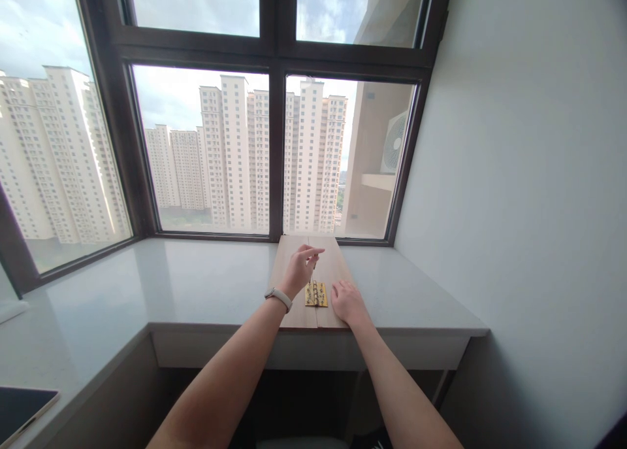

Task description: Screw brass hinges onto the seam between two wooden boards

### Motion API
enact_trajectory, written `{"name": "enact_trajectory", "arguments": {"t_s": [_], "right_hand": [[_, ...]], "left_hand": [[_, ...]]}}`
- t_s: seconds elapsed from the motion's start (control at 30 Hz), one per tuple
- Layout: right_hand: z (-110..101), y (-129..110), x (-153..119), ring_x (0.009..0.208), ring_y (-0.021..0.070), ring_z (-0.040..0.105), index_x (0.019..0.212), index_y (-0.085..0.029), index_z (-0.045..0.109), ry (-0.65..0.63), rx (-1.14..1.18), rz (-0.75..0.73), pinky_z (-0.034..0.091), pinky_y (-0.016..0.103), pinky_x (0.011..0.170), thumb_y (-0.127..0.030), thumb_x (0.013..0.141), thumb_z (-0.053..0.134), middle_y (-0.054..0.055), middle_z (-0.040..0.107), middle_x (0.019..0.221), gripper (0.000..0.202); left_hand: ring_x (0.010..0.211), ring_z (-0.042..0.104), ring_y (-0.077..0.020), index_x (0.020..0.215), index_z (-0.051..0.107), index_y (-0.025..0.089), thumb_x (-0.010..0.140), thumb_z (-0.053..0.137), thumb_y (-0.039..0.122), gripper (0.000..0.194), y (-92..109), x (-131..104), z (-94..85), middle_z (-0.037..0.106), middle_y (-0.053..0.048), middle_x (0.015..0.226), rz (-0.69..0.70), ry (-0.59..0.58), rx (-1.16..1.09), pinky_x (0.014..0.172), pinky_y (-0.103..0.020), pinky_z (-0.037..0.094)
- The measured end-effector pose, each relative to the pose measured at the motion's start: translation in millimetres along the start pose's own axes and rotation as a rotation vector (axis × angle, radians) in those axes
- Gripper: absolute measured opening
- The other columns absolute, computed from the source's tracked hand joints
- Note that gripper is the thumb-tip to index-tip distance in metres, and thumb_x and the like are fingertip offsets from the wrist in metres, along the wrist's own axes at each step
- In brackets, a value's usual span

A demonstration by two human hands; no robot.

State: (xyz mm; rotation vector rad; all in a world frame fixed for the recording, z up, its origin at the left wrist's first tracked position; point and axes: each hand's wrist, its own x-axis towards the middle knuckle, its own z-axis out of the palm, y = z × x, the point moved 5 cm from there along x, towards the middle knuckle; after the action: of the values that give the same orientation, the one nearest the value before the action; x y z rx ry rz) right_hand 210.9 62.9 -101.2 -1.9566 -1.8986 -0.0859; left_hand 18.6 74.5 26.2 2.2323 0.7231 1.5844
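Note:
Two pale wooden boards (326,263) lie side by side on the white sill, with a narrow seam between them. A gold hinge (316,294) lies open across the seam near their front edge, with small dark screws on it. Above the boards and just behind the hinge is my left hand (302,266), its fingers pinched around something small and dark, too small to name. To the right of the hinge, my right hand (347,300) rests flat on the right board, fingers spread a little.
A white counter (196,285) runs under dark-framed windows (277,148). At the lower left corner lies a dark flat device (22,410). A white wall (514,174) rises on the right. The counter's front edge is just before the boards.

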Motion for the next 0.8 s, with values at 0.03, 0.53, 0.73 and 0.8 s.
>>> {"name": "enact_trajectory", "arguments": {"t_s": [0.03, 0.53, 0.73, 0.8], "right_hand": [[0.2, 0.1, 0.1, 0.148, 0.0263, 0.041, 0.142, -0.02, 0.062, -0.001, 0.001, 0.001, 0.025, 0.041, 0.123, -0.044, 0.106, 0.032, 0.011, 0.052, 0.156, 0.053], [-1.3, -0.8, -0.4, 0.146, 0.0261, 0.043, 0.141, -0.02, 0.063, 0.004, -0.022, 0.001, 0.025, 0.039, 0.122, -0.042, 0.105, 0.034, 0.011, 0.054, 0.155, 0.051], [-1.5, -1.1, -0.6, 0.145, 0.0254, 0.045, 0.138, -0.021, 0.065, 0.019, -0.027, -0.001, 0.026, 0.038, 0.122, -0.041, 0.105, 0.035, 0.01, 0.056, 0.152, 0.049], [-1.7, -1.2, -0.9, 0.145, 0.0253, 0.045, 0.139, -0.021, 0.064, 0.016, -0.026, -0.002, 0.026, 0.038, 0.122, -0.042, 0.105, 0.034, 0.01, 0.056, 0.153, 0.05]], "left_hand": [[0.089, 0.069, -0.0174, 0.129, 0.073, 0.026, 0.105, 0.053, 0.026, 0.032, 0.6, -0.3, -0.3, 0.071, -0.008, 0.111, 0.001, -0.007, 0.003, 0.08, -0.033, 0.061], [0.089, 0.07, -0.0175, 0.132, 0.071, 0.025, 0.104, 0.053, 0.025, 0.034, 0.5, 1.4, 0.5, 0.072, -0.008, 0.111, -0.02, -0.03, -0.015, 0.082, -0.033, 0.061], [0.113, 0.068, -0.0212, 0.139, 0.066, 0.026, 0.106, 0.045, 0.023, 0.039, 5.1, -0.9, 1.1, 0.068, -0.008, 0.133, 0.028, -0.077, -0.008, 0.096, -0.037, 0.059], [0.125, 0.064, -0.0233, 0.139, 0.066, 0.025, 0.107, 0.043, 0.023, 0.04, 4.8, -1.2, 1.4, 0.066, -0.008, 0.138, 0.034, -0.073, -0.015, 0.104, -0.04, 0.056]]}}
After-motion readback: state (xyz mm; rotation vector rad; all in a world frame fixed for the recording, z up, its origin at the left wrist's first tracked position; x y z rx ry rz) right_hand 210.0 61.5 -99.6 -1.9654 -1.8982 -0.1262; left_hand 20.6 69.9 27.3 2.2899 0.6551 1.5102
